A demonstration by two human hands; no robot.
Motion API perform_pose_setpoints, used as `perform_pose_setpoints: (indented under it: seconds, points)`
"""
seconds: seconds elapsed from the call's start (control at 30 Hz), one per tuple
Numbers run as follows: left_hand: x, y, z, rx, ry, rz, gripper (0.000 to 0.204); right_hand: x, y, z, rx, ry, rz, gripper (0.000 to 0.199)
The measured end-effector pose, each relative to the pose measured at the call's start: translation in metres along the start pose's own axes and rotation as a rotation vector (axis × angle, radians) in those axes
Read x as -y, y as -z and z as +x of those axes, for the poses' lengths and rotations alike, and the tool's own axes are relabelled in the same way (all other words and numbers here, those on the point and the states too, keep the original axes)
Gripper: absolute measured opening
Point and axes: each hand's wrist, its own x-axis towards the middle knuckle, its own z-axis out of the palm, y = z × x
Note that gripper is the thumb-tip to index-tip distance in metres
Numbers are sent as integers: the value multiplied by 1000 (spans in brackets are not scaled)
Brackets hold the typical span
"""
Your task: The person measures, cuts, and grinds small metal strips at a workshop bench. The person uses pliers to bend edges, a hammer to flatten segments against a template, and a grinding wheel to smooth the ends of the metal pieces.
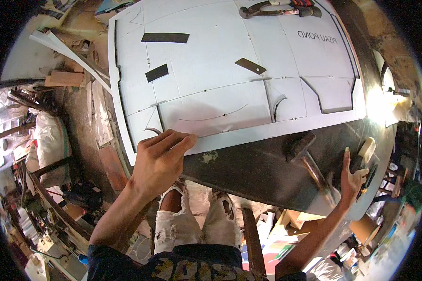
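Note:
A white board (pixel 206 61) with drawn lines and narrow slots lies on the dark table. My left hand (pixel 162 154) is at its near edge, fingertips pinched together on the surface; anything between them is too small to make out. Thin dark metal strips (pixel 340 111) stand along some of the lines. Loose flat dark strips (pixel 165 38) lie on top. Over the table's right end, my right hand (pixel 351 180) has its fingers apart, beside a pale block-like tool (pixel 366 149) and a dark tool (pixel 371 178) partly hidden by the fingers.
A hammer (pixel 312 165) lies on the dark table (pixel 248 173), left of my right hand. Pliers-like tools with red and black handles (pixel 281 9) rest on the board's far edge. White sacks (pixel 51 140) stand at left; boxes and scraps (pixel 286 225) lie below the table.

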Motion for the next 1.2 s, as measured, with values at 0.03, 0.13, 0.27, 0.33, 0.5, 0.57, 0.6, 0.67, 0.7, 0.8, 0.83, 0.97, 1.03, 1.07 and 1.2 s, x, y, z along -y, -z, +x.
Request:
perform_pose_setpoints:
  seconds: [0.03, 0.13, 0.27, 0.33, 0.5, 0.57, 0.6, 0.67, 0.7, 0.8, 0.83, 0.97, 1.03, 1.07, 1.2]
  points:
    - [0, 0, 2, -5, -17, 3, 34, -8, 0, 2, -27, 109, 26, 91]
    - [-2, 3, 3, 1, -29, 2, 33, -21, 19, -11, 72, 301, 320, 79]
    - [0, -1, -3, 3, 4, 2, 34, 34, 41, -120, 125, 188, 1216, 57]
    - [1, -1, -3, -11, -1, -30, 34, 42, 44, -154, 522, 441, 1216, 71]
    - [0, 2, 0, 14, -24, -11, 37, 79, 39, -196, 130, 1141, 711, 73]
    - [3, 0, -2, 2, -33, -3, 37, 82, 25, -198, 140, 1156, 635, 72]
    - [4, 0, -2, -14, -39, -47, 39, 85, 22, -197, 132, 1168, 591, 71]
    - [4, 4, -1, -9, -44, -53, 40, 88, 23, -199, 203, 1143, 576, 70]
    - [4, 5, -2, -3, -42, -53, 40, 89, 22, -200, 246, 1132, 571, 69]
    - [8, 0, -3, -22, -61, -53, 40, 81, 21, -216, 120, 1152, 710, 66]
    - [8, 0, -3, -9, -50, -56, 38, 79, 18, -220, 57, 1164, 750, 65]
    - [6, -1, -1, -3, -36, -67, 35, 92, 14, -223, 385, 1084, 568, 69]
    - [9, 0, -2, -37, -49, -57, 35, 86, 18, -237, 275, 1113, 695, 69]
    - [12, 1, -2, -65, -62, -49, 35, 86, 19, -243, 221, 1127, 758, 69]
    - [11, 2, -14, -102, 5, -13, 39, 96, 13, -256, 299, 1269, 569, 70]
